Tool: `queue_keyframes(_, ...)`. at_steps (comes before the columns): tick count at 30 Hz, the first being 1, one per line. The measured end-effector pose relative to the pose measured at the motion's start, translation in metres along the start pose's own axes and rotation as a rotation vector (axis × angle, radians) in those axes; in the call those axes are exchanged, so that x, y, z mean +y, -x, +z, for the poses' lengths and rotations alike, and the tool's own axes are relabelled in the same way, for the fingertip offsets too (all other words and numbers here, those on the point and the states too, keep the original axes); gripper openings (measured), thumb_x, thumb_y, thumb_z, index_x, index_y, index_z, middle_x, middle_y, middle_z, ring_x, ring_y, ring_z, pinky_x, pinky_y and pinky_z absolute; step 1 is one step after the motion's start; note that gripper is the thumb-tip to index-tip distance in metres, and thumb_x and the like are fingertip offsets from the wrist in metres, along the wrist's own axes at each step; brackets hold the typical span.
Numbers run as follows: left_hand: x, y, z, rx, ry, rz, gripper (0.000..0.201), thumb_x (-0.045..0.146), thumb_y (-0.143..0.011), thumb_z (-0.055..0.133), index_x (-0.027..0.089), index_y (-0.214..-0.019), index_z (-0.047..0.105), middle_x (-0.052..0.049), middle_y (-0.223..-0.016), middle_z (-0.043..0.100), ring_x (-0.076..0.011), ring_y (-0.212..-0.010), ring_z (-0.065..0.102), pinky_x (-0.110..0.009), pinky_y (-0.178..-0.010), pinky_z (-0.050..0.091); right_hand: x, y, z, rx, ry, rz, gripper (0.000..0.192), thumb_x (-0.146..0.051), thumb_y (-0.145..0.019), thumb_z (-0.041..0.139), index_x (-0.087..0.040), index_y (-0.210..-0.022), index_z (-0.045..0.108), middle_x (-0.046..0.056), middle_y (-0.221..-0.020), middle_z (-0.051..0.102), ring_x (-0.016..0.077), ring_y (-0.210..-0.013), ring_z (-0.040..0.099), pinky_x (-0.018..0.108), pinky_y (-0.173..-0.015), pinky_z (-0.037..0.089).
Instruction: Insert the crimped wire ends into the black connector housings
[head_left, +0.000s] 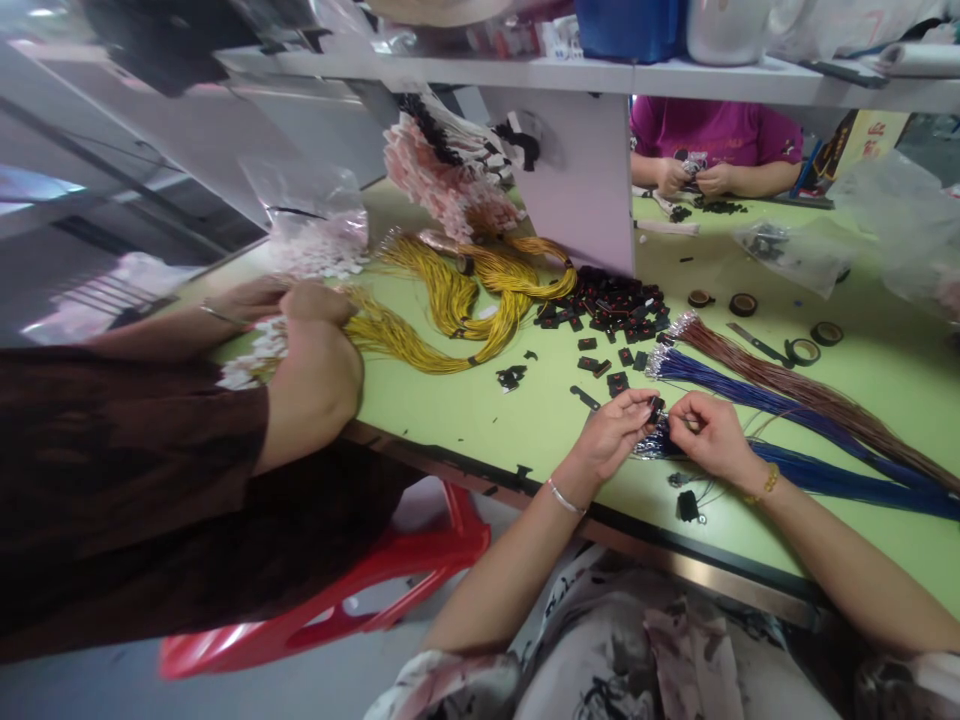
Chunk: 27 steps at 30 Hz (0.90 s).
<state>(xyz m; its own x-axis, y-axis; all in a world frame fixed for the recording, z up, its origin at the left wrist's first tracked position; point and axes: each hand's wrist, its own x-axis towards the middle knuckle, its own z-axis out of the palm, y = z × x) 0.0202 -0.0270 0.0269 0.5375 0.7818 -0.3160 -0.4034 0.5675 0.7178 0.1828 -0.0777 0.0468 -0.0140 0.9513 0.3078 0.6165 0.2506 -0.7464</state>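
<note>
My left hand (616, 434) pinches a small black plastic housing (655, 407) between thumb and fingers. Close beside it, my right hand (711, 436) has thumb and forefinger pressed together; a thin wire seems to run from them, but its tip is too small to make out. Under and behind my hands lie bundles of blue wires (817, 473) with silvery terminals at their ends. A bundle of brown wires (795, 390) stretches alongside. Loose black housings (619, 305) are heaped beyond my left hand. Below my right hand is a black piece (687, 506) with small metal bits.
Yellow wire bundles (450, 300) spread across the green table (420, 410). A co-worker's arm (315, 390) reaches in at left, near a red stool (420, 560). Tape rolls (802, 350) and knives (757, 343) lie about. Another person (716, 150) sits opposite, below a shelf (675, 85).
</note>
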Motion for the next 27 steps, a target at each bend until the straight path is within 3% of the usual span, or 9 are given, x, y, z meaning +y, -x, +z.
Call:
queue_keyframes(5,-0.004,0.003,0.006,0.085,-0.135,0.041,0.035,0.018,-0.063,0.078,0.014,-0.094,0.064,-0.001,-0.080,0.062,-0.0062,-0.065,0.056,-0.020,-0.064,0.047,0.005,0.002,0.004,0.016,0.118,-0.195,0.011,-0.016,-0.078,0.052,-0.019,-0.068,0.053,-0.001,-0.061,0.050,0.0111,-0.056,0.042,0.024,-0.054,0.032)
queue_keyframes(8,-0.009,0.003,0.011,0.117,-0.165,0.048,0.033,0.017,-0.062,0.077,0.013,-0.092,0.063,0.000,-0.076,0.061,-0.0060,-0.060,0.055,-0.020,-0.061,0.046,0.012,0.003,0.008,0.002,0.142,-0.236,0.012,-0.015,-0.079,0.051,-0.019,-0.068,0.052,-0.001,-0.061,0.048,0.0116,-0.056,0.042,0.024,-0.054,0.032)
queue_keyframes(14,-0.012,-0.001,0.013,0.171,-0.013,0.026,0.025,0.013,-0.062,0.074,0.012,-0.085,0.063,-0.002,-0.078,0.061,-0.0086,-0.069,0.058,-0.022,-0.067,0.048,0.018,0.002,0.007,-0.059,0.059,-0.121,0.007,-0.017,-0.081,0.052,-0.018,-0.075,0.056,0.000,-0.066,0.053,0.0106,-0.057,0.046,0.022,-0.055,0.035)
queue_keyframes(23,-0.023,-0.001,0.014,0.209,-0.093,0.090,0.027,0.016,-0.061,0.073,0.012,-0.085,0.061,-0.002,-0.073,0.060,-0.0088,-0.065,0.057,-0.023,-0.064,0.045,0.017,0.006,0.014,-0.067,0.064,-0.024,0.015,-0.018,-0.078,0.053,-0.019,-0.064,0.050,-0.004,-0.054,0.048,0.0086,-0.048,0.038,0.021,-0.050,0.029)
queue_keyframes(27,-0.025,-0.001,0.011,0.219,-0.142,0.092,0.026,0.016,-0.061,0.072,0.012,-0.083,0.060,-0.001,-0.073,0.061,-0.0086,-0.062,0.056,-0.024,-0.062,0.046,0.021,-0.004,0.002,-0.198,0.030,0.010,0.017,-0.023,-0.082,0.049,-0.018,-0.067,0.053,-0.002,-0.059,0.054,0.0099,-0.053,0.044,0.021,-0.052,0.032)
